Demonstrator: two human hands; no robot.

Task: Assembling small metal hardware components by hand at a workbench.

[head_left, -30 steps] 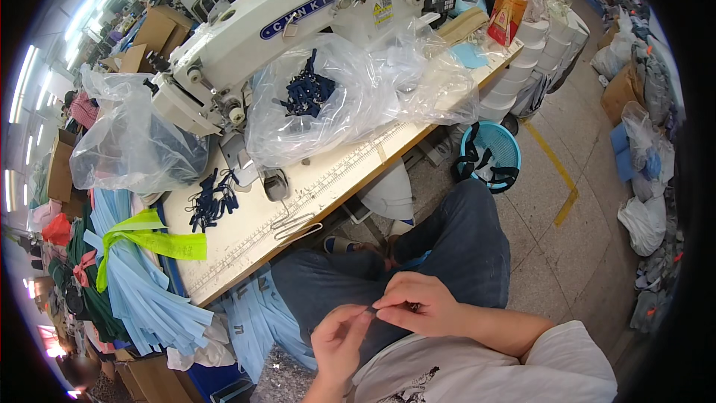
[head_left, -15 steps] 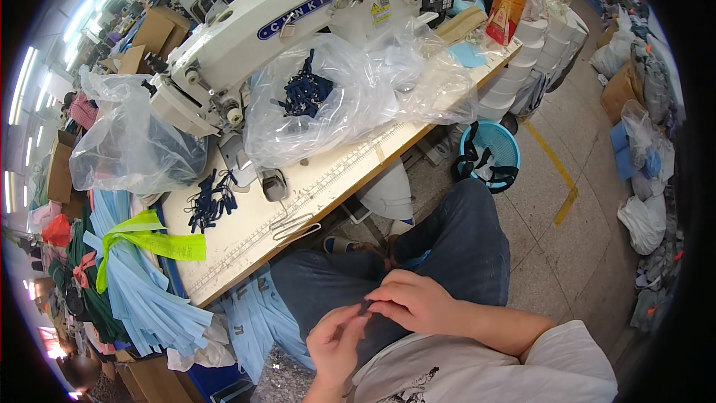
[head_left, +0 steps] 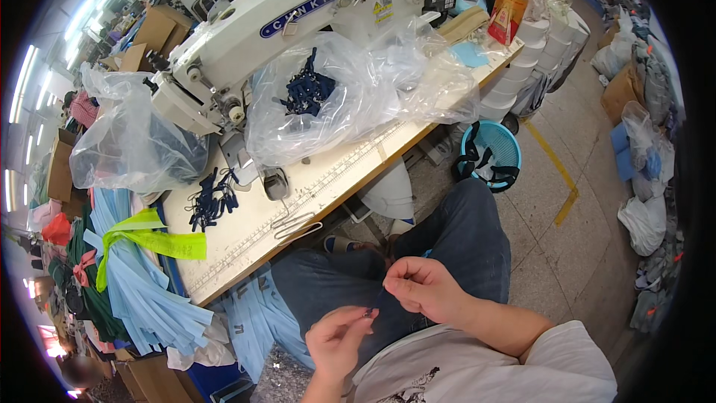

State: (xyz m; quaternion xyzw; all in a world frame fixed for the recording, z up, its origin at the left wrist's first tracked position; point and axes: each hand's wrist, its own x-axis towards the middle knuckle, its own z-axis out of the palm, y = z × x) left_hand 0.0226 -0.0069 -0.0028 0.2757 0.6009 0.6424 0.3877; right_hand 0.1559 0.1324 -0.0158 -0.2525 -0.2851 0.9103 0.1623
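Over my lap, my left hand (head_left: 335, 337) pinches a small dark piece (head_left: 369, 313) between thumb and fingertips. My right hand (head_left: 426, 291), to the right and slightly higher, is closed in a pinch at what seems the end of a thin dark cord (head_left: 381, 288) running toward the left hand. The piece is too small to make out fully. On the sewing table, a loose heap of navy cord pulls (head_left: 213, 198) with thin loops lies near the machine's needle end. More navy cord pulls (head_left: 307, 88) are piled on a clear plastic bag (head_left: 358, 116).
A white sewing machine (head_left: 298, 19) spans the table (head_left: 246, 250). Light blue fabric strips (head_left: 142, 283) and a yellow-green strip (head_left: 168, 245) hang at the left edge. A blue basket (head_left: 498, 142) stands on the floor. An orange bottle (head_left: 509, 7) sits at the table's far right.
My right hand has moved up and slightly right, away from the left fingertips, opening a gap with thin dark cord in it. The left hand has barely moved.
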